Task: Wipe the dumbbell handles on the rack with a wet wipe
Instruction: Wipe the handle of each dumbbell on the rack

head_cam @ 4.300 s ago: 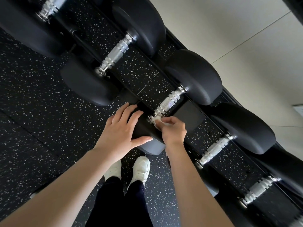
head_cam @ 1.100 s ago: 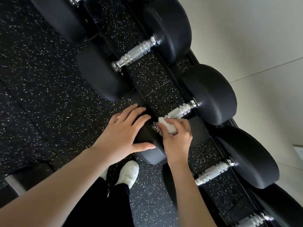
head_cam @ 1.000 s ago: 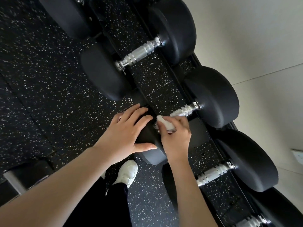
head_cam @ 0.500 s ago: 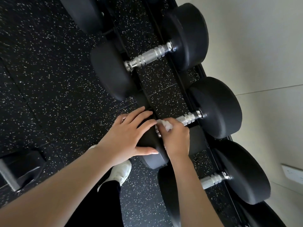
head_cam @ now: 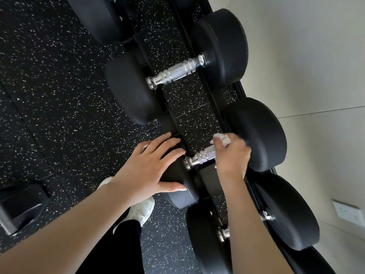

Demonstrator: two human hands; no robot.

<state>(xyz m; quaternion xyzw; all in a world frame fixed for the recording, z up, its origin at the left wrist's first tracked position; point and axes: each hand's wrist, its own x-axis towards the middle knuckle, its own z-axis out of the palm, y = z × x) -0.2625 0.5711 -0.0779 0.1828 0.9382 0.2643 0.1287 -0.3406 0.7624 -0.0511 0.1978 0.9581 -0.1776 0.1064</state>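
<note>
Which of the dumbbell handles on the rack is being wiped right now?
The middle dumbbell handle: the right hand grips it with the wet wipe, while the left hand rests on its near head. The handle above is bare and untouched.

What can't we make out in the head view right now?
- Far end of the handle: covered by the right hand.
- Wet wipe: mostly inside that fist, motion-blurred.
- Near weight head: largely under the left hand.
- Next dumbbell's handle: hidden behind the right forearm.
- Wall socket: cut by the right edge.
</note>
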